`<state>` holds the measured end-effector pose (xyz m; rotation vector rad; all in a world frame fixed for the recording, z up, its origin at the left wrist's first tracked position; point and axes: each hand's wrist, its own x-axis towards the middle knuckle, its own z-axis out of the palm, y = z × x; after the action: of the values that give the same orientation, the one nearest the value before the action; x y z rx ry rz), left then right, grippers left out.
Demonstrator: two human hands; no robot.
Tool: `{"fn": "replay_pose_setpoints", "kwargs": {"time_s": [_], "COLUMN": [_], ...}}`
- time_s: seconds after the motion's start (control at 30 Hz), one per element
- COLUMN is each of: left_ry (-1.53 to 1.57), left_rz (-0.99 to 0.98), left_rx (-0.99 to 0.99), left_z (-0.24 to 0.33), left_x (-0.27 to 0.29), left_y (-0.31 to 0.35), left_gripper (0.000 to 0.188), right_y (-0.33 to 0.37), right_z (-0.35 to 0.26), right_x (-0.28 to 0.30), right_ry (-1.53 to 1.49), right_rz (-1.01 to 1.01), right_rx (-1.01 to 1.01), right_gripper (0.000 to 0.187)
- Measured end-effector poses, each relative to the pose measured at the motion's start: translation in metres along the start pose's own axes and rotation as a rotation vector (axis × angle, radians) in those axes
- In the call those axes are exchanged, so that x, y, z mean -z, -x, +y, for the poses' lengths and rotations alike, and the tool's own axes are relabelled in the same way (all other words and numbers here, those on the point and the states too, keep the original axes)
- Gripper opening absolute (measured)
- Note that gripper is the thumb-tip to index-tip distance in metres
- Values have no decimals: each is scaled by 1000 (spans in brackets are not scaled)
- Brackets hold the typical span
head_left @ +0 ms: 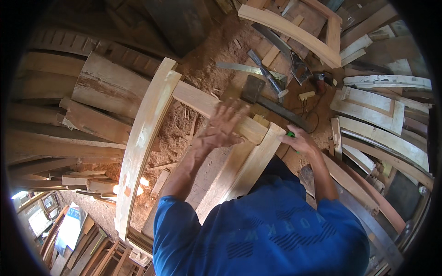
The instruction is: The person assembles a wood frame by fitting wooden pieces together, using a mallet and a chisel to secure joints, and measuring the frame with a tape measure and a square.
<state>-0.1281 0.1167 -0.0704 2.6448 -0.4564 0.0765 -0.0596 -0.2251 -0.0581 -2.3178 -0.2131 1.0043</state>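
Note:
A pale wooden frame stands in front of me. Its cross rail [195,99] joins a long upright piece [142,142] on the left with a second upright piece [258,161] close to my body. Over the cross rail near that joint lies my left hand [223,126], flat and open, its fingers spread and slightly blurred. At the end of the near piece is my right hand [301,140], its fingers closed around a small green object [290,134]. Most of that object is hidden, so its kind cannot be made out.
On the ground beyond the rail lie a long-handled hammer [276,106], a chisel-like tool [266,73], a handsaw [300,69] and a curved-looking metal strip [248,69]. Boards [106,85] are stacked at left, more panels [368,110] at right. Another wooden frame [294,32] lies at the back.

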Motion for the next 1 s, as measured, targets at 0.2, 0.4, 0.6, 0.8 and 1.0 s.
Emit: {"fn": "replay_pose_setpoints", "kwargs": {"time_s": [0.2,0.4,0.6,0.8,1.0], "left_ry": [-9,-9,-30,-35,-25], "left_rz": [-160,-196,-245,-220,-203], "left_rx": [-70,-58,-59,-73,-55], "left_z": [-1,-2,-5,-2,1], "left_x": [-11,-11,-13,-15,-9], "left_y": [-9,-8,-8,-6,-9], "left_gripper": [90,84,82,77,78], "right_y": [-13,-9,-4,-4,-3], "right_z": [6,0,-15,-19,-19], "right_x": [-5,-5,1,2,-6], "right_ry": [-286,-398,-331,-300,-275], "right_rz": [-189,-204,-144,-145,-63], "right_rx": [-91,-107,-60,-86,-75], "right_gripper": [77,69,66,62,65]}}
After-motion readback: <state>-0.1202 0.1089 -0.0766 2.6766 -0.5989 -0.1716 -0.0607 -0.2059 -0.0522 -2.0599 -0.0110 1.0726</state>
